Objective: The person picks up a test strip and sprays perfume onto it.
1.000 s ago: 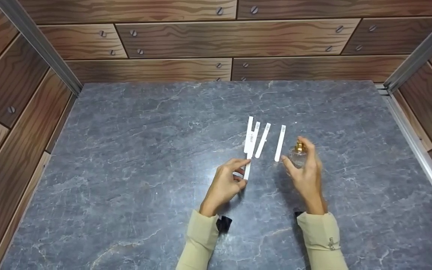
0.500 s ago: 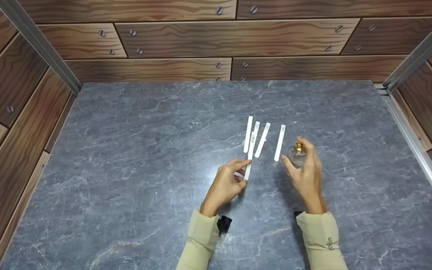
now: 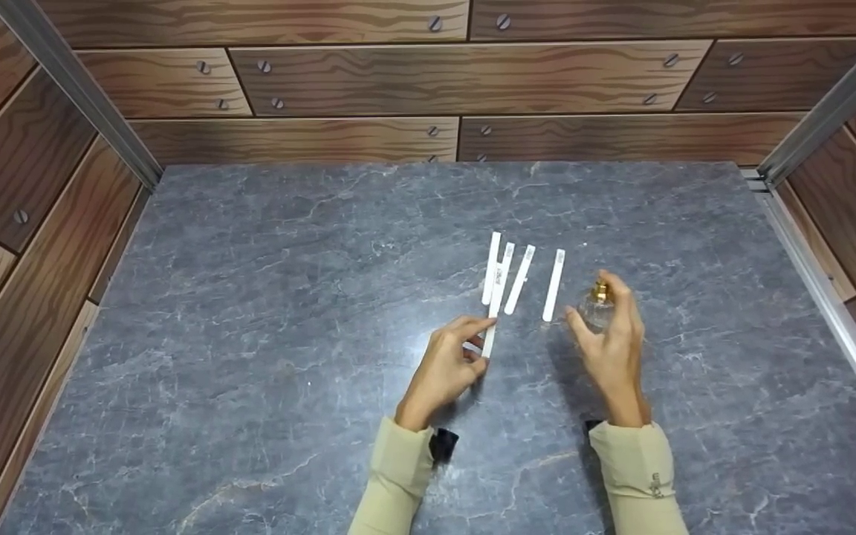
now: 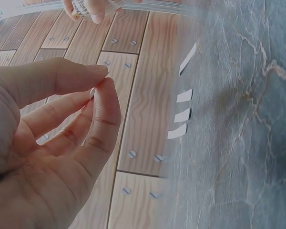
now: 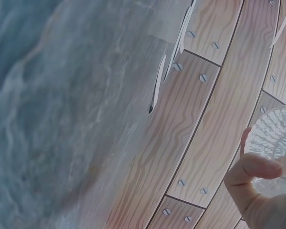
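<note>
My left hand (image 3: 450, 362) pinches the near end of a white paper test strip (image 3: 496, 291) between thumb and fingertips, its printed far end pointing away from me. The left wrist view shows those fingertips meeting, with the strip mostly hidden behind them. To the right, my right hand (image 3: 612, 349) grips a clear perfume bottle (image 3: 594, 315) with a gold sprayer (image 3: 601, 290), the index finger on top of it. From the right wrist view, the bottle's ribbed glass base (image 5: 271, 138) shows above the table, thumb against its side.
Several more white strips lie on the grey marbled table (image 3: 250, 334) beyond my hands. One strip (image 3: 554, 285) lies apart at the right; another strip (image 3: 520, 280) is left of it. Wood-patterned panels (image 3: 465, 78) and metal rails (image 3: 829, 260) border the table.
My right hand has shifted slightly to the right with the perfume bottle. The left hand and its strip stay almost in place; the strips on the table have not moved.
</note>
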Demonstrator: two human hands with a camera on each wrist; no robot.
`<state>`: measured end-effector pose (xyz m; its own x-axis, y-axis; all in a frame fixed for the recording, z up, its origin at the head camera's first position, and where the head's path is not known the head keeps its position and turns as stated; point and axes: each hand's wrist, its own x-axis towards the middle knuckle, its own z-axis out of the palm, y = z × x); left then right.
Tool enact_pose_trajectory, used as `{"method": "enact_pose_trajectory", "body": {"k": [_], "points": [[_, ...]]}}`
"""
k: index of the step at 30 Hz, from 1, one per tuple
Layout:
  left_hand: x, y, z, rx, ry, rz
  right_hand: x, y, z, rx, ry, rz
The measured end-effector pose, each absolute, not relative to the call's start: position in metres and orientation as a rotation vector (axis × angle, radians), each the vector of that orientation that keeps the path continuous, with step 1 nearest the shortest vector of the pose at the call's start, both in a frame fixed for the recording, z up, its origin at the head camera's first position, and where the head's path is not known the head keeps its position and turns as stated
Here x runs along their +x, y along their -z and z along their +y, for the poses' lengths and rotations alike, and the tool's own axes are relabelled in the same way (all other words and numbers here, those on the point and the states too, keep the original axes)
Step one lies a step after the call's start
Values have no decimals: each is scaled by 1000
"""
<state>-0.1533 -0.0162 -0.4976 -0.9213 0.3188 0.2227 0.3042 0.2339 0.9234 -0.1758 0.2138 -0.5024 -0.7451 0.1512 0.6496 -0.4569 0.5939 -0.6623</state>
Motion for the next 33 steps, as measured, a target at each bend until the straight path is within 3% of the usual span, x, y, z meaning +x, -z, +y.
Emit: {"method": "enact_pose_trajectory", "body": {"k": [33], "points": [[-168,497,-19,521,-1763,2485,-173,497,218,179,-1188,-2070]]}}
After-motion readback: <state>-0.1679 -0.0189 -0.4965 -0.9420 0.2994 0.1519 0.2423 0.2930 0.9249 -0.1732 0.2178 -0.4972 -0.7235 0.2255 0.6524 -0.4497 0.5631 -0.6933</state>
